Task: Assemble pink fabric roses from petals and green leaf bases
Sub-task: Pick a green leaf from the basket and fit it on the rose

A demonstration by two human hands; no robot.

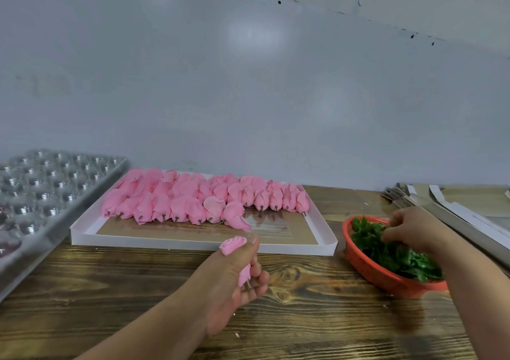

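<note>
My left hand (234,279) grips a pink fabric rose (233,245) upright over the wooden table, its short stem poking out below my fingers. My right hand (411,228) reaches into the orange basket (386,279) of green leaf bases (397,257), fingertips pinching among the leaves. Whether they hold one leaf base is hidden. Several pink roses (198,198) lie in rows in a shallow white tray (193,242) behind my left hand.
A clear plastic blister tray (47,191) with round cavities leans at the left. Flat cardboard pieces (458,207) are stacked at the right rear. A grey wall stands right behind the table.
</note>
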